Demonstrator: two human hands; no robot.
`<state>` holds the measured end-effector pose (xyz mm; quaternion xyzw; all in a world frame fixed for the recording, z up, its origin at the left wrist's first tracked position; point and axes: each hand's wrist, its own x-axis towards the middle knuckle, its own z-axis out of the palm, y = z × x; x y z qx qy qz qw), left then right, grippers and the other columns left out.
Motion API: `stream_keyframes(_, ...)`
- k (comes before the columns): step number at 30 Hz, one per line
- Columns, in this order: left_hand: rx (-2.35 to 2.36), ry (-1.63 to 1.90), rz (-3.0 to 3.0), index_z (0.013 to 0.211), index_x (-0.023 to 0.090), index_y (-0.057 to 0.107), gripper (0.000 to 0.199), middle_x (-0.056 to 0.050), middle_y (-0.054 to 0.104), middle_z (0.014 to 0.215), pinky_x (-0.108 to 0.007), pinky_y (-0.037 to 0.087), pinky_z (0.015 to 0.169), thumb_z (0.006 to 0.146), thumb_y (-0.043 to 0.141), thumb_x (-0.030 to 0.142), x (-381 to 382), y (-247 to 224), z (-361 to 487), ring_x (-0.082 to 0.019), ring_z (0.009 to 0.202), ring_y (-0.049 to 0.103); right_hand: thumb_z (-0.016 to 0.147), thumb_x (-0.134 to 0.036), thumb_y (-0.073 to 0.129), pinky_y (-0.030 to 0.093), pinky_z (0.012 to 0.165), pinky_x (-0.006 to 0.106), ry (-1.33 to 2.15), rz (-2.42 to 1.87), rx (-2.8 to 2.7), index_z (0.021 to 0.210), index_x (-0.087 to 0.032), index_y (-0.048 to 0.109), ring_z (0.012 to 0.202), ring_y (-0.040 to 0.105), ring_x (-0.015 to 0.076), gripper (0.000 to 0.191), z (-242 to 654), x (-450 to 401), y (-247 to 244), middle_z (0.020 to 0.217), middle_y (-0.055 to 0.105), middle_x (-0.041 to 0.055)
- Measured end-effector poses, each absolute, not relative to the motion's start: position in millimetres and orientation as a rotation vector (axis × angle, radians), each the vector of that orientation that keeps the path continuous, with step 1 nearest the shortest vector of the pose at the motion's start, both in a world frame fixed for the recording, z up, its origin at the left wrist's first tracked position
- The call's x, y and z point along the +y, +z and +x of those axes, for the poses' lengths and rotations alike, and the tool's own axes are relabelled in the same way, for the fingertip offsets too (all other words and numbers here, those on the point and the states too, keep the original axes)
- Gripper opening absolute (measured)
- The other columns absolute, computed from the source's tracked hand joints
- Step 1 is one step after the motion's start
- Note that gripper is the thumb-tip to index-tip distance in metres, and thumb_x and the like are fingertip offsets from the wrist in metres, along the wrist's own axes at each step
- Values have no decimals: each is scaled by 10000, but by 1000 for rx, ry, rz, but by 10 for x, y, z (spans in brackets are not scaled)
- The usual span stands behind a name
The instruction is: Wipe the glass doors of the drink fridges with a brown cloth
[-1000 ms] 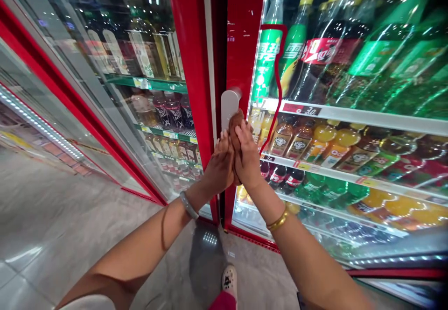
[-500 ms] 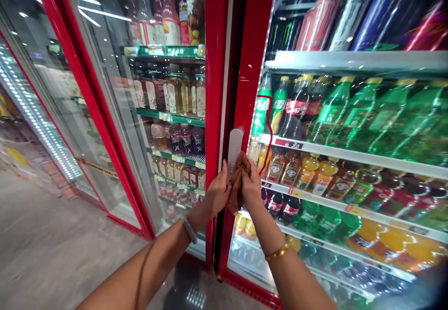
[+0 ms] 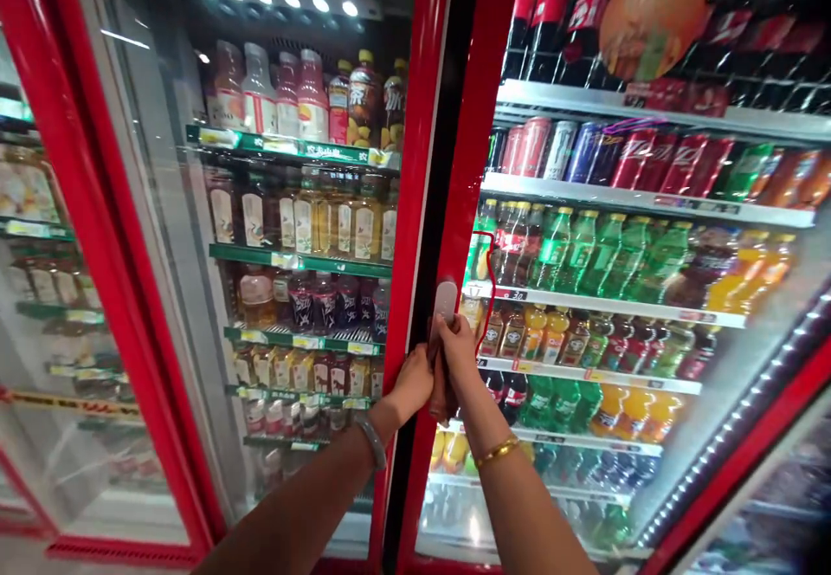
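A pale grey door handle (image 3: 445, 298) stands on the red frame of the right drinks fridge. My right hand (image 3: 458, 352) is closed on a brown cloth (image 3: 440, 395) and presses it against the handle just below its top. On the left and slightly lower, my left hand (image 3: 415, 379) is closed too, its fingers bent in around the cloth by the lower handle. The cloth hangs in folds between both hands. It hides the lower handle and some of my fingertips.
Behind glass on the right are shelves of cans and bottles, with green bottles (image 3: 588, 250) in a row. The left fridge (image 3: 415, 125) holds juice bottles (image 3: 312, 107) on green-edged shelves. A dark gap (image 3: 454, 64) runs between the red frames.
The view has tilted up and turned right, showing more of the right fridge. Both hands stay at the handle. My right hand has come onto the handle with the cloth, which was bunched beside it.
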<state>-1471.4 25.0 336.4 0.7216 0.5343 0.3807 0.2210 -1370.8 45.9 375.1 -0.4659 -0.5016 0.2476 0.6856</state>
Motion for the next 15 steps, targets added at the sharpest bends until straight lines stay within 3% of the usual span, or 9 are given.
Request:
stream_keyframes(7, 1354, 934, 2073, 1278, 128, 557, 463, -195, 674, 1326, -375, 490, 1108, 824, 524, 46, 132, 3337, -14851, -265, 1287, 643, 763, -702, 653, 430, 662, 281, 518, -1099, -1057, 789, -223, 541, 676, 500, 142, 492, -13770, 315, 3730, 705, 555, -49)
stream_keyframes(11, 1245, 822, 2172, 1318, 168, 563, 571, -162, 657, 1393, -410, 481, 1144, 757, 564, 57, -159, 3242, -15053, -288, 1336, 610, 784, -729, 648, 483, 713, 299, 509, -1152, -1008, 850, -210, 605, 734, 571, 165, 524, -13746, -127, 3607, 772, 632, -17)
stream_keyframes(15, 944, 835, 2517, 1026, 261, 680, 307, -44, 771, 961, -380, 600, 897, 807, 516, 123, -483, 3403, -15292, -244, 926, 747, 824, -730, 632, 577, 814, 355, 630, -1104, -822, 981, -228, 688, 864, 686, 216, 529, -13677, -807, 3463, 949, 742, 34)
